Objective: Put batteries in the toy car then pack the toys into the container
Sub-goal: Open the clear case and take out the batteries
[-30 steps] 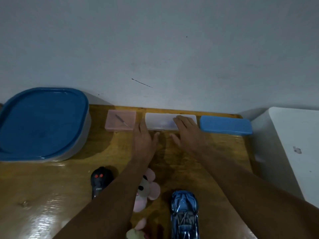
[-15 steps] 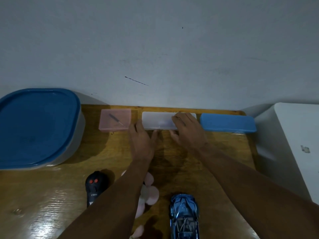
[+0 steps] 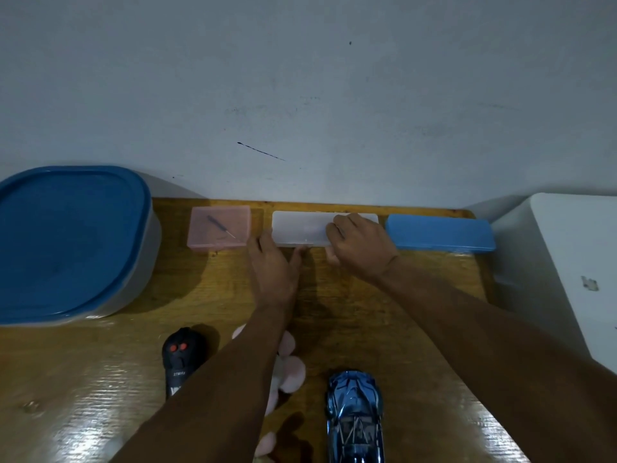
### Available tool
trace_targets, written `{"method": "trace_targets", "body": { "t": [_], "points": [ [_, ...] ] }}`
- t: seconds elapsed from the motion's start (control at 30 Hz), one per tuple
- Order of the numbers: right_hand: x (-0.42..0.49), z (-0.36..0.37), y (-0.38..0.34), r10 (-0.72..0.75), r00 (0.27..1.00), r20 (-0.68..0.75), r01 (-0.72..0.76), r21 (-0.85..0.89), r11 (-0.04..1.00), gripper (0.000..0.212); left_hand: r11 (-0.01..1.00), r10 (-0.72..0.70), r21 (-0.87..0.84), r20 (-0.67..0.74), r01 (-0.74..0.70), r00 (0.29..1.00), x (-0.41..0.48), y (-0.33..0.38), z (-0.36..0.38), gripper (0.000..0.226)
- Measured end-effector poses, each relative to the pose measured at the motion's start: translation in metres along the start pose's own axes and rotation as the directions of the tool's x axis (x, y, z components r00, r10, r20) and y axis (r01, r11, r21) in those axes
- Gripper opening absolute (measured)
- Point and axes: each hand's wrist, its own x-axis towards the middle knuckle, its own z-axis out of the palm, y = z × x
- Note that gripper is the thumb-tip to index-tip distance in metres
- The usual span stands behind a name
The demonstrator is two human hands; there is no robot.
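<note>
Fingers (image 3: 342, 225) on the right hand (image 3: 364, 245) are curled over the white case (image 3: 297, 230), thumb tucked at its front edge, so it's pinched there. Left hand (image 3: 272, 265) has straighter fingers laid against the case's left end, thumb touching the front edge. Case runs long-ways left to right along the wall, at the far side of the table (image 3: 384, 312); right hand sits further onto it. Toy car (image 3: 355, 412) is well back toward me, partly cut off by the frame. Can't tell if batteries are inside, lid's too cloudy. Pink plush (image 3: 292, 374) is mostly hidden under the left forearm. Container (image 3: 66, 242), lid on, is far left.
</note>
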Motion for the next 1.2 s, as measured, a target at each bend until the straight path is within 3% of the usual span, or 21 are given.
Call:
{"method": "trace_targets", "body": {
  "t": [0.37, 0.53, 0.7, 0.93, 1.03, 1.2],
  "points": [
    [0.006, -0.004, 0.008, -0.122, 0.991, -0.055, 0.12, -0.045, 0.992, 0.034, 0.999, -0.042, -0.004, -0.01, 0.042, 0.999, 0.0, 0.004, 0.0, 0.062],
    [0.0, 0.003, 0.016, -0.026, 0.993, -0.117, 0.041, 0.125, 0.991, 0.021, 0.999, -0.044, -0.026, -0.005, 0.044, 0.999, 0.0, 0.004, 0.0, 0.061],
    [0.004, -0.005, 0.027, 0.146, 0.982, -0.118, -0.097, 0.349, 0.932, 0.025, 0.998, -0.043, -0.034, 0.01, 0.044, 0.999, 0.0, 0.003, 0.0, 0.06],
    [0.015, -0.006, 0.031, 0.308, 0.92, -0.243, -0.265, 0.194, 0.944, 0.023, 0.996, -0.081, -0.038, 0.029, 0.082, 0.996, 0.002, 0.004, 0.0, 0.058],
    [0.017, -0.006, 0.024, 0.358, 0.914, -0.192, -0.322, 0.197, 0.926, 0.028, 0.996, -0.081, -0.043, 0.037, 0.083, 0.996, 0.002, 0.004, 0.0, 0.059],
    [0.011, -0.001, 0.015, 0.435, 0.899, 0.05, -0.433, 0.254, 0.865, 0.033, 0.997, -0.065, -0.041, 0.026, 0.066, 0.998, 0.002, 0.002, 0.0, 0.06]
  ]
}}
